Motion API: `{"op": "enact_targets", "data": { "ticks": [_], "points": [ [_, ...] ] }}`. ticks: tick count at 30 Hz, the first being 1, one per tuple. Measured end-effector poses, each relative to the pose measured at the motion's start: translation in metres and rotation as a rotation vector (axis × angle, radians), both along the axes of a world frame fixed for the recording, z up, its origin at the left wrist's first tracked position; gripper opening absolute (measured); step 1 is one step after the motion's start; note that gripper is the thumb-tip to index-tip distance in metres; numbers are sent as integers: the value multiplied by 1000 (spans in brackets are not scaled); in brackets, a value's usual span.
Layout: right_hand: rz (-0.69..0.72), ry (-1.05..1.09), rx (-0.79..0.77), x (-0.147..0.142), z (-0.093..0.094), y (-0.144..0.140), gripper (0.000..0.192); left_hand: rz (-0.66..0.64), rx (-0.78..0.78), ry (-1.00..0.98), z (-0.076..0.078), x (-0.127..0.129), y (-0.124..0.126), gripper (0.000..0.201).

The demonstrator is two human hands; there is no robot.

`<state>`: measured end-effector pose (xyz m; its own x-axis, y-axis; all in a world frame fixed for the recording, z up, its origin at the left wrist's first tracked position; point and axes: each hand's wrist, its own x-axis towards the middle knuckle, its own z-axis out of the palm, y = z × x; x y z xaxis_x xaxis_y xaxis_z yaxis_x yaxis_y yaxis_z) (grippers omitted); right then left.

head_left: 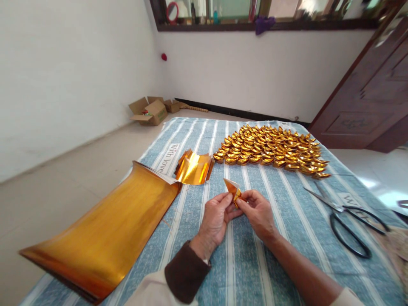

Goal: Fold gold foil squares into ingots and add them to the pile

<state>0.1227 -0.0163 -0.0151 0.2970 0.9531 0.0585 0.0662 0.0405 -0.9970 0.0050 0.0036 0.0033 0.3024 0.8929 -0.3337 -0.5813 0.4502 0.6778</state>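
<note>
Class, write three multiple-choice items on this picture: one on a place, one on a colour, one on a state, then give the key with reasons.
1. Where do the black-handled scissors lie?
A. right of the hands
B. under the large gold foil sheet
C. on the floor

2. What colour are the stripes of the cloth besides white?
A. red
B. blue
C. green

3. How is the small folded gold paper piece held?
A. by the left hand alone
B. lying loose on the cloth
C. pinched between both hands

Key: 1 A, they rest on the cloth at the right; 2 B, blue bands run its length; 3 C, the left hand and right hand both grip it.
</note>
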Motion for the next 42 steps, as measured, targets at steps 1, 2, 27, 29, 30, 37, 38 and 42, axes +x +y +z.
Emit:
{"op": "enact_targets", "data": {
  "ticks": [1, 2, 27, 29, 30, 37, 38, 42],
  "points": [
    [2, 4, 4, 0, -1, 0, 23, -2, 2, 11, 0, 0, 0, 11],
    [7, 9, 9, 0, -2, 0, 23, -3, 3, 23, -1, 0, 1, 11],
    [96, -268, 57, 6, -10, -4, 27, 137, -4, 167, 1, -2, 3, 1],
    [112, -263, 42, 7, -7, -4, 21, 147, -9, 155, 3, -1, 2, 1],
    [122, -248, 33, 7, -5, -4, 20, 151, -9, 152, 4, -1, 2, 1],
    [186, -158, -4, 4, 6, -5, 19, 171, -32, 153, 6, 2, 0, 9],
    [188, -161, -5, 3, 7, -6, 19, 174, -29, 150, 6, 2, 0, 11],
    [214, -138, -12, 1, 8, -7, 16, 180, 12, 132, 5, 4, -2, 17]
  ]
}}
